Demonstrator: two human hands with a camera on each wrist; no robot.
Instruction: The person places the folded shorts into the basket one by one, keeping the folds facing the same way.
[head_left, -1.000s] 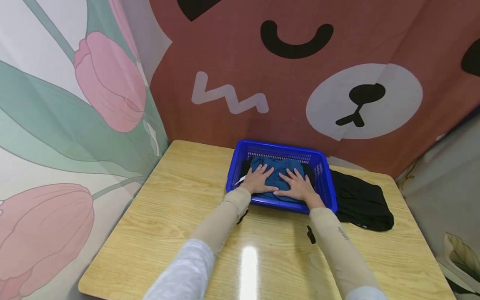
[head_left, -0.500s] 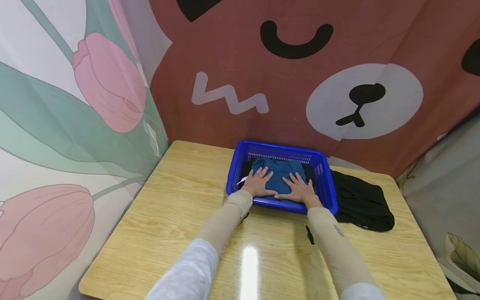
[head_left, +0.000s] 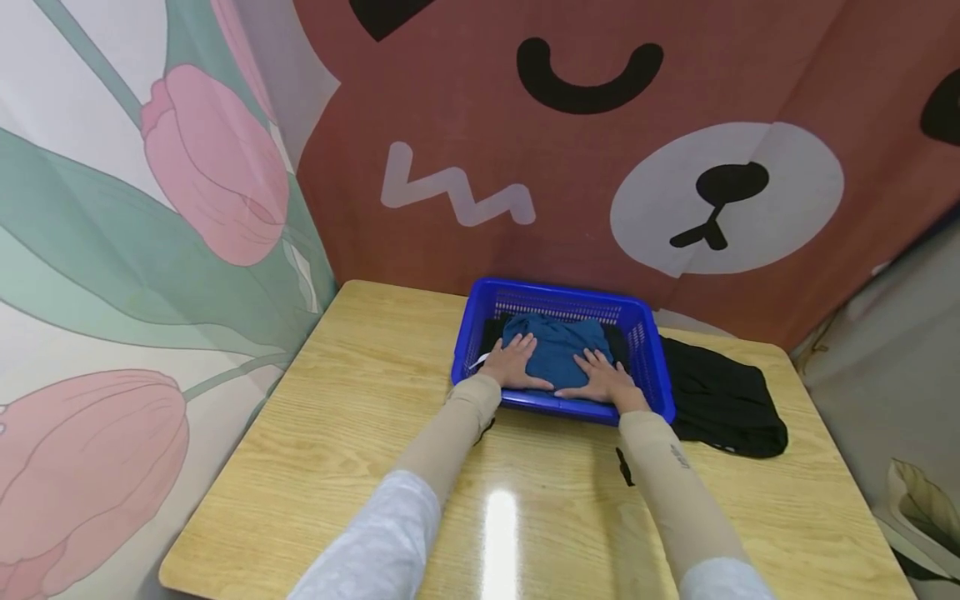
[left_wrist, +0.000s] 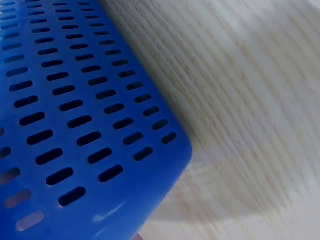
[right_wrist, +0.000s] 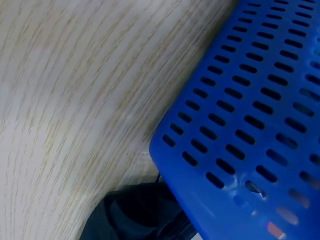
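Observation:
A blue plastic basket (head_left: 558, 292) with slotted walls stands toward the back of the table. Inside it lies a folded teal-blue garment (head_left: 558, 346) on top of dark cloth (head_left: 617, 343). My left hand (head_left: 513, 365) rests on the garment's left part with fingers spread. On the right part, near the front rim, my right hand (head_left: 603, 382) lies with its fingers extended. Both thumbs point inward toward each other. A small white tag or strip (head_left: 480, 360) shows beside the left hand. In the wrist views the basket's outer wall (left_wrist: 80, 105) fills much of the picture and hides the hands.
A folded black garment (head_left: 723, 400) lies on the wooden table (head_left: 375, 400) just right of the basket. A printed curtain (head_left: 450, 125) hangs behind the table, and a tulip-patterned one (head_left: 217, 167) hangs at the left.
Both hands have slid slightly apart and toward the front rim over the teal-blue garment, so more of its surface shows. Basket and black garment keep their places.

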